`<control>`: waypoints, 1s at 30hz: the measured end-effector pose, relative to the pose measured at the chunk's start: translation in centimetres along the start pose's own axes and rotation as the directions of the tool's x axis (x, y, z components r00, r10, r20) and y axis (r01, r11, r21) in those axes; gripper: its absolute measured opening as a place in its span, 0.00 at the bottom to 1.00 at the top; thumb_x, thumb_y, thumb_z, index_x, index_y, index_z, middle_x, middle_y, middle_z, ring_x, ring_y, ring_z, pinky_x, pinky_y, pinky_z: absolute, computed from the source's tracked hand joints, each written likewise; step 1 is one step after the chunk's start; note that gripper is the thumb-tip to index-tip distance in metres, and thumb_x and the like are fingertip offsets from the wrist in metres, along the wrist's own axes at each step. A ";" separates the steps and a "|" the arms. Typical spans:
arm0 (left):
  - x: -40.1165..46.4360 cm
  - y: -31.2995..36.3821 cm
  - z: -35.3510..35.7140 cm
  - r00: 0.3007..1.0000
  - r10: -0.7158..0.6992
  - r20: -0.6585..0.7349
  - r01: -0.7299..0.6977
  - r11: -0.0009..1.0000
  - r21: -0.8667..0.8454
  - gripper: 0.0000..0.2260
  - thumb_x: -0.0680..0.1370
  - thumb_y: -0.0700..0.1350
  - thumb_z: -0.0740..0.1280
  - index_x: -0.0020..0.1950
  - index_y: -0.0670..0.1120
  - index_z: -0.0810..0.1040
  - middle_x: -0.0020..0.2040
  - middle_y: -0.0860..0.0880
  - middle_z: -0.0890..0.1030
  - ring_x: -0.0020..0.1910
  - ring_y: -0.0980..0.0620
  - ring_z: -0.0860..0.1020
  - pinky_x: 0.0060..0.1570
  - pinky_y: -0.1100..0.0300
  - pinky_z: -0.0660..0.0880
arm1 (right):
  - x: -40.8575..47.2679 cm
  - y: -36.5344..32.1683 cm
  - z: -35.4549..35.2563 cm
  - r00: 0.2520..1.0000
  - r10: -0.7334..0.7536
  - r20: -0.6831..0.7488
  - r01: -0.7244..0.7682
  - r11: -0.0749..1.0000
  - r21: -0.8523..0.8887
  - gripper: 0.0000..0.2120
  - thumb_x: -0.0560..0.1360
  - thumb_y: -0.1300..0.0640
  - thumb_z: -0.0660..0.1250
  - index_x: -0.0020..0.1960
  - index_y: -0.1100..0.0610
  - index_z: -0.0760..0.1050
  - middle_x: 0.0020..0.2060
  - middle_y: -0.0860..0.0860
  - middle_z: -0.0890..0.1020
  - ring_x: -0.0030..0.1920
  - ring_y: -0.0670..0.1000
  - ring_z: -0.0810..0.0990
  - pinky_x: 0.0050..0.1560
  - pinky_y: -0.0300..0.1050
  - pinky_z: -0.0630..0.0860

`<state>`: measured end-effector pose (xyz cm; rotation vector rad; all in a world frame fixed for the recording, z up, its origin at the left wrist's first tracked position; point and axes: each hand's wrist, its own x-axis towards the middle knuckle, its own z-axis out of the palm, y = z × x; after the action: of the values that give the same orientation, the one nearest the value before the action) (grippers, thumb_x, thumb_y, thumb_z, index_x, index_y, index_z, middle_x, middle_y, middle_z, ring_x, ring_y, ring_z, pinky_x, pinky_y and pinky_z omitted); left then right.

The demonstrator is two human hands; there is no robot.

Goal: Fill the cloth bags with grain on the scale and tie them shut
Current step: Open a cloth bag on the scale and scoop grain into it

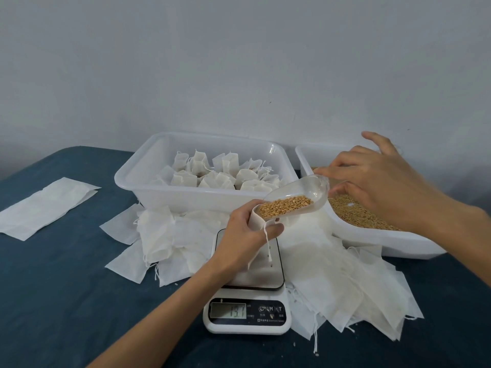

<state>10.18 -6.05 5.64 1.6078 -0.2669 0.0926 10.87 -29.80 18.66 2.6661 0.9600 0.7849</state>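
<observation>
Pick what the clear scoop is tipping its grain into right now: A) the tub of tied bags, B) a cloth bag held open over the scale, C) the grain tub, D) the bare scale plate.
B: the clear scoop meets the open mouth of the cloth bag, which the left hand holds over the scale.

The counter [53, 301] is covered in plain dark teal-blue, and the wall [239, 62] behind is pale grey. Both tubs [148, 192] are translucent white, the cloth bags [345, 282] off-white, and the grain [285, 205] golden tan in a clear scoop [305, 188]. The scale [247, 314] is white with a black panel and grey-green display.
</observation>
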 end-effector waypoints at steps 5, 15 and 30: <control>0.1 -0.2 0.0 1.000 -0.007 -0.008 0.007 1.000 0.001 0.13 0.76 0.36 0.76 0.57 0.48 0.83 0.50 0.50 0.86 0.53 0.51 0.83 0.61 0.51 0.77 | 0.1 -0.2 -0.1 1.000 -0.002 -0.003 0.002 1.000 -0.008 0.18 0.72 0.64 0.76 0.61 0.55 0.83 0.46 0.53 0.84 0.49 0.59 0.83 0.72 0.68 0.60; 0.1 -0.1 -0.1 1.000 -0.018 -0.005 0.018 1.000 -0.005 0.13 0.75 0.37 0.76 0.57 0.47 0.83 0.50 0.49 0.86 0.52 0.54 0.84 0.61 0.52 0.78 | 0.1 -0.4 -0.5 0.999 0.035 0.032 -0.036 0.999 0.025 0.16 0.76 0.60 0.72 0.63 0.54 0.82 0.48 0.52 0.84 0.51 0.58 0.82 0.75 0.64 0.55; 0.1 -0.1 -0.1 1.000 -0.025 0.007 0.026 0.999 -0.030 0.14 0.71 0.43 0.76 0.56 0.47 0.83 0.49 0.53 0.87 0.49 0.59 0.84 0.54 0.58 0.77 | 0.3 -0.5 -0.9 0.994 0.066 0.084 -0.067 0.998 0.011 0.16 0.77 0.57 0.71 0.65 0.53 0.81 0.51 0.52 0.84 0.54 0.57 0.81 0.76 0.61 0.52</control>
<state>10.31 -5.97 5.54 1.5818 -0.2522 0.0632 10.29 -29.20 19.30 2.7318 0.8642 0.6755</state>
